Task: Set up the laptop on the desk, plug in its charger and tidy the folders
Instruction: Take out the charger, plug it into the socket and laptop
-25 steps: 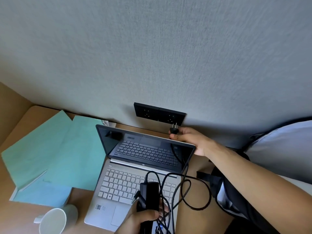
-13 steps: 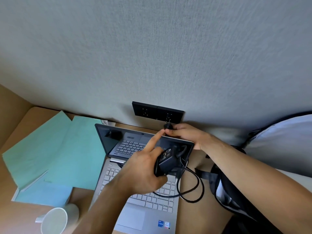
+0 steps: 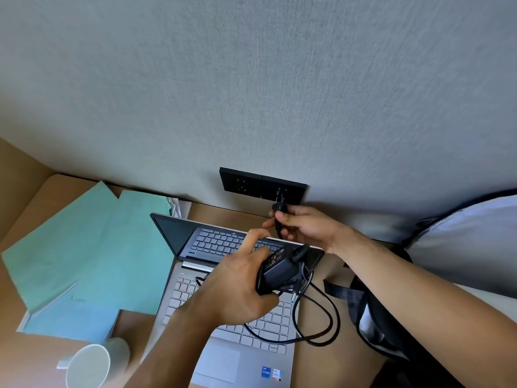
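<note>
A silver laptop [image 3: 223, 351] lies open on the wooden desk [image 3: 310, 359], screen dark. My left hand [image 3: 237, 292] grips the black charger brick [image 3: 279, 268] above the keyboard, forefinger stretched forward. Its black cable [image 3: 321, 326] loops over the keys and desk. My right hand [image 3: 305, 225] pinches the black plug [image 3: 279, 206], whose prongs touch the right half of the black wall socket [image 3: 243, 183]. Teal folders [image 3: 92, 247] lie fanned at the left, over a light blue one [image 3: 70, 320].
A white mug [image 3: 92, 365] stands at the near left by the laptop's corner. A dark bag [image 3: 372, 326] with straps sits right of the laptop, a pale cushion [image 3: 470, 242] behind it. The grey wall rises straight behind the desk.
My left hand has lifted the charger brick from the near edge up over the keyboard. My right hand has brought the plug up to the right socket.
</note>
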